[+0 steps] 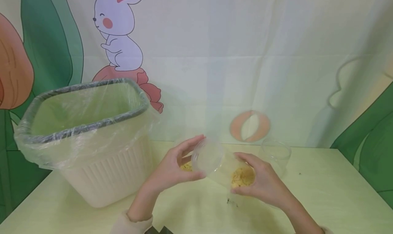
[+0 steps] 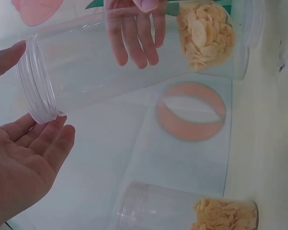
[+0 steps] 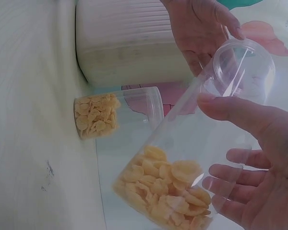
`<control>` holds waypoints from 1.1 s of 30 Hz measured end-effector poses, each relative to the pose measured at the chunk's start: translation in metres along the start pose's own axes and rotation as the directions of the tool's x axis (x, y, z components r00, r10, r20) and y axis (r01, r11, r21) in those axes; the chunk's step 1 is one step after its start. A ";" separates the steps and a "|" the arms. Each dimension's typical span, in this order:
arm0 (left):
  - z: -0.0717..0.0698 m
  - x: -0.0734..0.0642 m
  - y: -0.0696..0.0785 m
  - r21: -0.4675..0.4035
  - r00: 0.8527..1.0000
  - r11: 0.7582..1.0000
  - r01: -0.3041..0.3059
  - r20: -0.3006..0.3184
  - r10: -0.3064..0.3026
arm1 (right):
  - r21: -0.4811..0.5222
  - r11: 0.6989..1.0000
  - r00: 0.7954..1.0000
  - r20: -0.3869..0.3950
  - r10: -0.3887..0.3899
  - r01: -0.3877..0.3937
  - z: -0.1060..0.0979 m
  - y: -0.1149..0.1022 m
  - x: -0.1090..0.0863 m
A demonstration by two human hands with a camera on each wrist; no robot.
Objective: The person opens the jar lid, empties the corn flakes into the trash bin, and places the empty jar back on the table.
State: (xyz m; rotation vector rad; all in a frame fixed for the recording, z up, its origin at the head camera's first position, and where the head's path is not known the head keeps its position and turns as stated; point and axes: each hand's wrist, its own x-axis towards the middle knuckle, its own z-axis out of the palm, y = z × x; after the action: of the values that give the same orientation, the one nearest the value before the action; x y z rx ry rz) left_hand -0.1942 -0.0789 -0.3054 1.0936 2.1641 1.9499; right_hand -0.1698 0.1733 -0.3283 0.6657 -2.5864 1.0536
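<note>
Both hands hold a clear plastic jar (image 1: 224, 171), tilted with its mouth end up and toward the left. Yellow flakes, like cornflakes (image 3: 165, 191), lie in its bottom part. My left hand (image 1: 170, 171) has its thumb and fingers around the mouth end. Whether a clear lid sits there, I cannot tell. Lower down, my right hand (image 1: 265, 181) grips the body, thumb on one side and fingers on the other. A second clear jar (image 3: 137, 103) with similar flakes stands on the table behind, mostly hidden by my left hand in the head view.
A ribbed bin (image 1: 107, 172) with a plastic liner and grey rim stands at the left. Another clear container (image 1: 276, 152) stands behind my right hand. Small dark specks (image 1: 232, 202) mark the pale table (image 1: 325, 193). A printed cloth (image 1: 190, 84) hangs behind.
</note>
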 end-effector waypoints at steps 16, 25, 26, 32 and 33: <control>0.013 -0.001 0.004 0.111 0.986 0.989 0.098 -0.148 -0.081 | 0.019 1.000 1.000 -0.006 0.007 -0.007 0.001 0.001 0.000; -0.002 -0.001 -0.004 -0.011 0.998 1.000 0.016 0.056 -0.015 | 0.030 0.999 1.000 0.009 0.023 -0.023 0.001 -0.002 -0.001; -0.004 -0.001 -0.005 -0.030 0.996 1.000 0.004 0.084 -0.002 | 0.031 0.999 1.000 0.013 0.028 -0.029 0.001 -0.002 -0.001; -0.008 0.000 -0.008 -0.099 0.986 0.994 -0.047 0.157 0.062 | 0.023 0.999 0.999 0.025 0.024 -0.024 0.002 -0.003 -0.001; -0.008 0.000 -0.008 -0.104 0.985 0.993 -0.052 0.156 0.068 | 0.019 1.000 0.999 0.024 0.021 -0.022 0.002 -0.003 -0.001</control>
State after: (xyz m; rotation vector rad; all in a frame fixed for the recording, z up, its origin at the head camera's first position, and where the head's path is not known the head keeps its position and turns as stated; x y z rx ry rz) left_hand -0.2016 -0.0854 -0.3106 1.2648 1.9539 1.8984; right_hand -0.1673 0.1705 -0.3285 0.6608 -2.6128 1.0843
